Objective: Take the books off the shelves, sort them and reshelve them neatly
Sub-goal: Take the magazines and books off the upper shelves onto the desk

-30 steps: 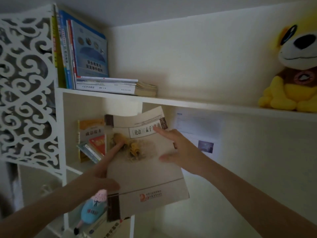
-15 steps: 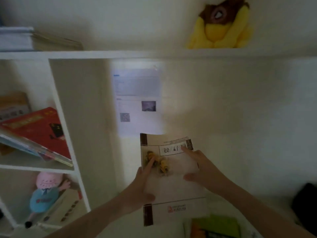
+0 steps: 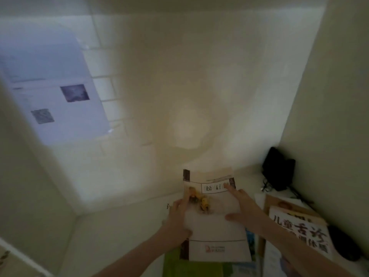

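Cream book (image 3: 216, 222): lay face up, title band pointing to the wall, over a pile on the bench (image 3: 119, 236) and between both hands.
Left hand (image 3: 178, 218): its grip was clamped on the book's left edge by the dark spine strip, with the fingers laid over the cover picture.
Right hand (image 3: 242, 206): its grip was spread apart and flat on the cover, with the forefinger stretched to the title band and the thumb splayed out.
Green book (image 3: 191, 266): lay under the cream book, showing at its lower left.
Lettered book (image 3: 299, 230): sat just right of the cream book, with large dark characters on a white cover.
Black object (image 3: 279, 172): stood in the far right corner; its kind could not be told.
Paper sheet (image 3: 56, 92): was fixed to the wall at upper left and bore two small pictures.
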The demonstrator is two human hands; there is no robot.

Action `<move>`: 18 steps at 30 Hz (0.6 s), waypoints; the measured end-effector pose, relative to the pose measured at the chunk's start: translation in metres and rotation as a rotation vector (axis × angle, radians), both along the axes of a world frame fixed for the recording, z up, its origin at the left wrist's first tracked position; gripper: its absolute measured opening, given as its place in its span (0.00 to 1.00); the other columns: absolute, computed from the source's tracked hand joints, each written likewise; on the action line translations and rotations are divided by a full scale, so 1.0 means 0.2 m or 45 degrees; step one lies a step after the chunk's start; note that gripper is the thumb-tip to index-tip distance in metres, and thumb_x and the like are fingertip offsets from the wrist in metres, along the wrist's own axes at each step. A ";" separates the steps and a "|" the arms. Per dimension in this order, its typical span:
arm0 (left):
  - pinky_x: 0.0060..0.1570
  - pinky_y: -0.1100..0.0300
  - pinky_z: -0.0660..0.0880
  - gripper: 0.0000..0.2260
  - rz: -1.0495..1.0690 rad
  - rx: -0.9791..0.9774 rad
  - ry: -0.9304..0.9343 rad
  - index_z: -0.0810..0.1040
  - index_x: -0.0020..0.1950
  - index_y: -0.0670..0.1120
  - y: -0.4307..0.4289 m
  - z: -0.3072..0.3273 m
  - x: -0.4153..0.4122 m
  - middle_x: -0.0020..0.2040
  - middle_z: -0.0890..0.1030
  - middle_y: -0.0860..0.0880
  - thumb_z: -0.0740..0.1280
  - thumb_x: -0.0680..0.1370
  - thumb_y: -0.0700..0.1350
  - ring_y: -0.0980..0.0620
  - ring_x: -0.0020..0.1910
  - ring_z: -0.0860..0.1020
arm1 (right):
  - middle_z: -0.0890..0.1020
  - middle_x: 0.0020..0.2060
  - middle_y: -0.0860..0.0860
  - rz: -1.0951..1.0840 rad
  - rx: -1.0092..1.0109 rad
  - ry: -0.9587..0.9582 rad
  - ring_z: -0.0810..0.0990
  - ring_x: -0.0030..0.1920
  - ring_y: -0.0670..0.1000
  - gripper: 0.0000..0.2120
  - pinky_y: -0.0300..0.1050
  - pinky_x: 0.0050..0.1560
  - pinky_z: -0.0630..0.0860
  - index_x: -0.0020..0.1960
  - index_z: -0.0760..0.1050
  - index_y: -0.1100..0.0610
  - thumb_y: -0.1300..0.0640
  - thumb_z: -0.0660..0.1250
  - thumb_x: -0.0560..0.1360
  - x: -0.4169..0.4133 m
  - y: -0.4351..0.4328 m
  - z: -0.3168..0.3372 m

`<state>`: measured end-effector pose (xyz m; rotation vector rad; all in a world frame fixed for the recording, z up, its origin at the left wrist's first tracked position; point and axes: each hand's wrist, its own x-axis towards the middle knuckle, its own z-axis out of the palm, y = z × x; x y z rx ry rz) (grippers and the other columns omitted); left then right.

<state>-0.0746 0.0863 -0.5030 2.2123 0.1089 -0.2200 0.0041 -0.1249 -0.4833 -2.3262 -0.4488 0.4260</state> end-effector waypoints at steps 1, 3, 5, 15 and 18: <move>0.50 0.64 0.78 0.50 -0.010 -0.005 0.004 0.33 0.68 0.68 -0.04 -0.02 0.01 0.71 0.52 0.53 0.67 0.72 0.33 0.52 0.60 0.69 | 0.64 0.56 0.48 -0.029 -0.015 0.009 0.69 0.55 0.48 0.42 0.38 0.55 0.73 0.77 0.49 0.47 0.62 0.71 0.73 0.00 -0.03 -0.03; 0.41 0.76 0.74 0.49 -0.023 -0.028 0.015 0.35 0.70 0.66 -0.11 -0.06 0.03 0.69 0.54 0.53 0.66 0.73 0.31 0.61 0.51 0.69 | 0.63 0.57 0.47 -0.084 -0.043 0.030 0.68 0.56 0.47 0.43 0.40 0.59 0.73 0.77 0.49 0.47 0.62 0.71 0.72 0.02 -0.08 -0.10; 0.46 0.73 0.76 0.48 -0.021 -0.070 0.051 0.36 0.72 0.65 -0.17 -0.11 0.05 0.69 0.55 0.55 0.66 0.73 0.31 0.63 0.50 0.70 | 0.63 0.60 0.48 -0.118 -0.072 0.066 0.68 0.59 0.48 0.44 0.41 0.61 0.72 0.77 0.48 0.47 0.61 0.72 0.72 0.02 -0.13 -0.18; 0.47 0.68 0.77 0.43 0.046 -0.045 0.136 0.44 0.76 0.57 -0.25 -0.34 0.05 0.73 0.56 0.51 0.64 0.72 0.31 0.60 0.54 0.68 | 0.63 0.66 0.52 -0.134 -0.079 0.179 0.67 0.63 0.50 0.46 0.33 0.52 0.67 0.78 0.47 0.47 0.60 0.73 0.71 0.04 -0.24 -0.48; 0.44 0.72 0.76 0.42 0.090 -0.008 0.136 0.47 0.76 0.59 -0.20 -0.38 0.06 0.72 0.58 0.51 0.67 0.72 0.33 0.57 0.59 0.68 | 0.62 0.67 0.53 -0.151 -0.065 0.196 0.66 0.64 0.52 0.45 0.35 0.56 0.68 0.78 0.47 0.48 0.61 0.73 0.72 0.04 -0.21 -0.52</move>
